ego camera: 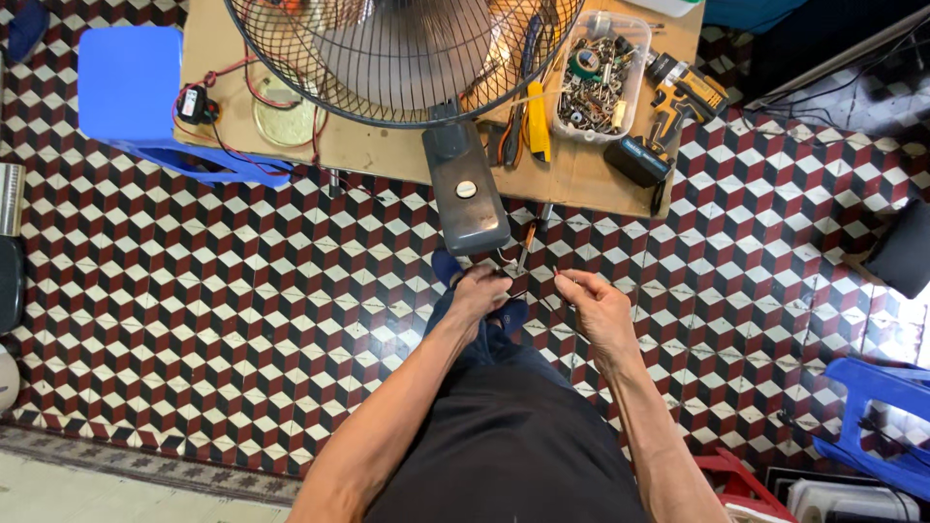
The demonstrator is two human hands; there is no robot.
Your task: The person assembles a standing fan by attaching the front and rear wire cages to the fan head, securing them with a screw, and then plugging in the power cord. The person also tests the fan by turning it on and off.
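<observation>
L hand (481,291) closed on thin wires (506,263) just below fan base (465,189), w/ screwdriver (525,248) beside. R hand (593,308) pinched shut on a thin wire, near L. Fan (402,58) lies on cardboard surface (387,150); parts tray (596,77) & drill (678,107) to the right.

One electric fan (407,58) with one grey base (465,189); one cardboard-topped table (387,155); one clear parts tray (598,79); one cordless drill (673,111); one yellow-handled cutter (538,121); two blue plastic stools (131,92) (877,416); two bare hands: left hand (481,291), right hand (593,308).
</observation>
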